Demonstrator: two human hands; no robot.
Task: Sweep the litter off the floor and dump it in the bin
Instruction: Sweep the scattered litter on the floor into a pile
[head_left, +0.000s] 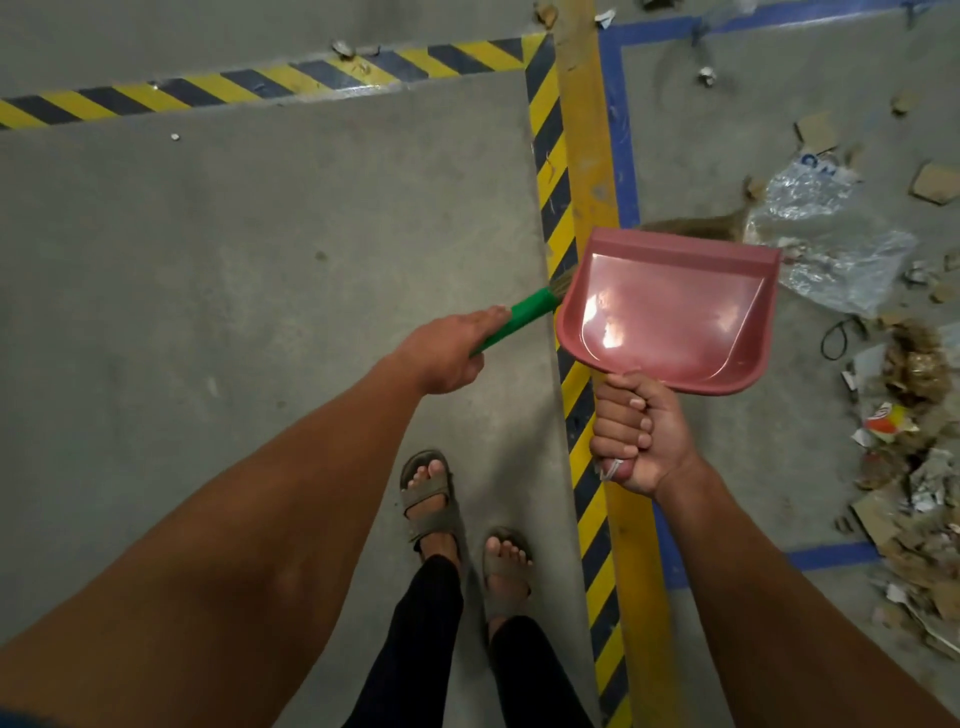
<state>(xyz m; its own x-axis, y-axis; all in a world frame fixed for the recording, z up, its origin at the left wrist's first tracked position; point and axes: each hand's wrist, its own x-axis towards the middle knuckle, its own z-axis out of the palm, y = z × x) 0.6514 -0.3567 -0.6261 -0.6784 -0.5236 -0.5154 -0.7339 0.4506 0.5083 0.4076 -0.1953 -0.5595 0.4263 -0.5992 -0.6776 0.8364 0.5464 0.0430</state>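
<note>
The right hand (638, 435), at lower centre-right of the frame, has its fingers curled tight round the handle of a pink plastic dustpan (670, 312). The pan is a smooth, glossy, shallow scoop with rounded rear corners and a straight front lip; it is held above the floor, its bed bare and reflecting light.

The left hand (449, 353), at centre frame, grips the green handle of a broom (524, 317), fingers wrapped under it with the index laid along the top. The broom's straw-coloured bristles pass behind the dustpan and reappear blurred just above its upper edge, reaching toward the litter.

The litter (904, 405) lies along the right edge of the frame: torn brown cardboard scraps, crumpled paper, a fibrous brown clump and a black cord loop. A crinkled clear plastic bag (826, 244) lies at upper right, just beside the dustpan's front corner.

The floor (260, 260) is dull grey concrete, mottled. Yellow-and-black hazard tape (556, 171) runs across the upper left and down the centre, bordered by a worn yellow stripe and blue tape (621, 130). Two feet in grey strap sandals (431, 499) stand at lower centre.
</note>
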